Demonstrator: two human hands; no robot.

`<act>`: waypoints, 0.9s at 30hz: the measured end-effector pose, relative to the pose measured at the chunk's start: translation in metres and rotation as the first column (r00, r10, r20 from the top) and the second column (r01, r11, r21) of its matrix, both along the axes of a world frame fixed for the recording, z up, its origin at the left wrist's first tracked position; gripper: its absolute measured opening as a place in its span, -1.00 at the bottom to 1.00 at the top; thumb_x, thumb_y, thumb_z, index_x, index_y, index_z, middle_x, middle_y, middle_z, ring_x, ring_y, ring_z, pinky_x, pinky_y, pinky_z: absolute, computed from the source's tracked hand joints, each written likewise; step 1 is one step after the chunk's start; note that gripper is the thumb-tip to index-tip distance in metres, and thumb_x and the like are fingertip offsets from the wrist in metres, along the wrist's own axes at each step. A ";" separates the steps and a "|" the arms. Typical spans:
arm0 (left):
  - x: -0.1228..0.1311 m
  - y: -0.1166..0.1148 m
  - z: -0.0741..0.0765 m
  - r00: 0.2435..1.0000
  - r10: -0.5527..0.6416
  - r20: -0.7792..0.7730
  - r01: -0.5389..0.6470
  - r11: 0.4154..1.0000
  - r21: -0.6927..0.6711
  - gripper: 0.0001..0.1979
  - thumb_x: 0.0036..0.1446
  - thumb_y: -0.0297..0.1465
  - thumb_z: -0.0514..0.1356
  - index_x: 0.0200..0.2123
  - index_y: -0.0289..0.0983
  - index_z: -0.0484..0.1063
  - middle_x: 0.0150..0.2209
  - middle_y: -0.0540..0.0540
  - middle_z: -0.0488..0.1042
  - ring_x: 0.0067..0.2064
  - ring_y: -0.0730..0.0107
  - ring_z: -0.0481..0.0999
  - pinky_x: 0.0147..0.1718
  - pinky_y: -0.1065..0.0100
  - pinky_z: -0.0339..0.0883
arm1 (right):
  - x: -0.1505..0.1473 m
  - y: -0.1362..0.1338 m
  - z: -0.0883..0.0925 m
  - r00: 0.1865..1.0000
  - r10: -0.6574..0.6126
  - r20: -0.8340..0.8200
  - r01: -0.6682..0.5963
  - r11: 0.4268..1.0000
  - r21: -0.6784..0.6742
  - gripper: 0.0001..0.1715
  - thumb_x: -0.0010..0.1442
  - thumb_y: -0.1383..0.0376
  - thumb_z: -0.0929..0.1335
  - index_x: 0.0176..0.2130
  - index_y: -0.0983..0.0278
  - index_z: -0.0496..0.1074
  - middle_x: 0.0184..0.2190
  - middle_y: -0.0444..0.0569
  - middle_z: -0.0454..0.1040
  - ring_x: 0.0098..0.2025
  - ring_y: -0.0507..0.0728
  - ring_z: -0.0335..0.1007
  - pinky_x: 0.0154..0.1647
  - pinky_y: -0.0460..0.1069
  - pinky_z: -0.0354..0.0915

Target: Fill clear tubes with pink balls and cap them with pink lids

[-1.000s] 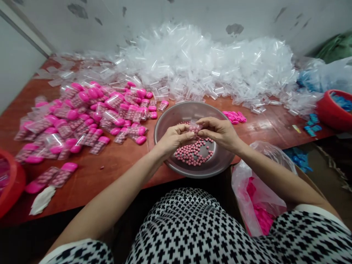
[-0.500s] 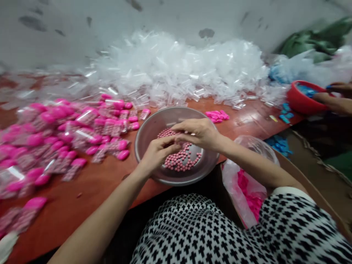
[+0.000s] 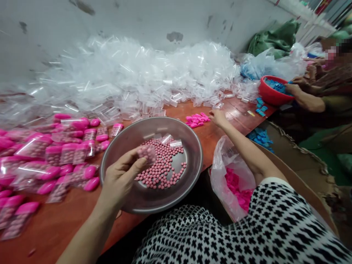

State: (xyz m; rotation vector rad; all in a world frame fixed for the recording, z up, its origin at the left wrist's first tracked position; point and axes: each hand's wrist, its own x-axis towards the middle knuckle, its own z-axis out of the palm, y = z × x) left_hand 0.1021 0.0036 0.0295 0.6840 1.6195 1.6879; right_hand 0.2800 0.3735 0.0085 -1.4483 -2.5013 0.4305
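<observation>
My left hand (image 3: 121, 176) holds a small clear tube filled with pink beads (image 3: 147, 153) over the near rim of a metal bowl (image 3: 192, 146). Loose pink beads (image 3: 162, 167) and two clear tubes lie inside the bowl. My right hand (image 3: 218, 118) reaches out to the right of the bowl and touches a small pile of pink caps (image 3: 197, 119) on the red-brown table; I cannot tell whether it holds one.
Many filled, pink-capped tubes (image 3: 55, 154) cover the table at left. A large heap of empty clear tubes (image 3: 137, 77) runs along the wall. A plastic bag of pink caps (image 3: 236, 183) hangs by my lap. Another person's hands work at a red bowl of blue caps (image 3: 272, 91), far right.
My right hand left the tube and moved out to the pink caps at right. My left hand kept the filled tube. The view swung to the right, bringing the other person into sight.
</observation>
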 end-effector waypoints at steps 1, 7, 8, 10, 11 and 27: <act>0.000 0.000 0.000 1.000 -0.009 -0.008 0.009 1.000 -0.014 -0.64 -0.04 -0.24 0.43 -0.12 -0.13 0.59 -0.13 -0.03 0.63 -0.13 0.27 0.61 -0.06 0.31 0.54 | -0.001 0.010 -0.007 0.999 -0.011 0.030 0.011 1.000 -0.013 -0.62 0.16 0.40 0.36 -0.02 0.45 0.54 0.00 0.27 0.55 0.04 0.22 0.46 0.08 0.02 0.26; 0.002 0.001 0.002 0.995 -0.023 0.099 0.021 1.000 0.023 -0.72 0.00 -0.26 0.42 -0.18 -0.16 0.59 -0.19 -0.02 0.62 -0.14 0.34 0.60 -0.07 0.35 0.53 | -0.006 0.022 -0.025 0.992 -0.011 0.128 0.014 1.000 -0.024 -0.71 0.18 0.34 0.38 -0.12 0.40 0.59 -0.05 0.23 0.58 0.02 0.22 0.45 0.00 -0.03 0.25; 0.003 0.001 0.003 0.991 -0.033 0.129 0.030 0.999 0.028 -0.71 0.00 -0.27 0.42 -0.18 -0.18 0.59 -0.20 -0.04 0.62 -0.15 0.33 0.60 -0.08 0.32 0.54 | -0.004 0.021 -0.023 0.993 -0.007 0.121 0.009 1.000 -0.013 -0.72 0.19 0.34 0.37 -0.14 0.42 0.59 -0.08 0.25 0.58 0.01 0.23 0.46 -0.01 -0.02 0.25; 0.005 0.002 0.005 0.983 -0.052 0.174 0.044 0.998 0.047 -0.68 -0.01 -0.26 0.42 -0.16 -0.21 0.58 -0.20 -0.07 0.61 -0.17 0.31 0.60 -0.10 0.28 0.54 | 0.001 0.018 -0.017 0.997 0.004 0.083 -0.005 1.000 0.011 -0.69 0.22 0.31 0.33 -0.17 0.48 0.58 -0.13 0.30 0.58 -0.05 0.26 0.48 -0.06 0.02 0.28; 0.006 0.003 0.005 0.983 -0.054 0.178 0.046 0.998 0.053 -0.65 -0.01 -0.24 0.42 -0.14 -0.22 0.58 -0.19 -0.09 0.61 -0.18 0.31 0.60 -0.10 0.27 0.54 | 0.002 0.015 -0.013 0.999 0.008 0.049 -0.010 0.999 0.031 -0.64 0.26 0.30 0.30 -0.12 0.51 0.56 -0.11 0.33 0.57 -0.07 0.25 0.49 -0.07 0.04 0.30; 0.008 -0.001 -0.004 0.946 -0.109 -0.306 0.137 0.988 0.072 -0.68 0.13 -0.21 0.26 -0.12 -0.24 0.61 -0.16 -0.11 0.63 -0.12 0.18 0.60 -0.09 0.25 0.45 | -0.049 -0.207 0.068 0.413 0.815 -0.406 -0.829 0.521 0.202 -0.70 0.28 0.14 0.36 -0.05 0.21 0.52 -0.29 -0.04 0.58 -0.27 0.10 0.47 -0.17 -0.01 0.37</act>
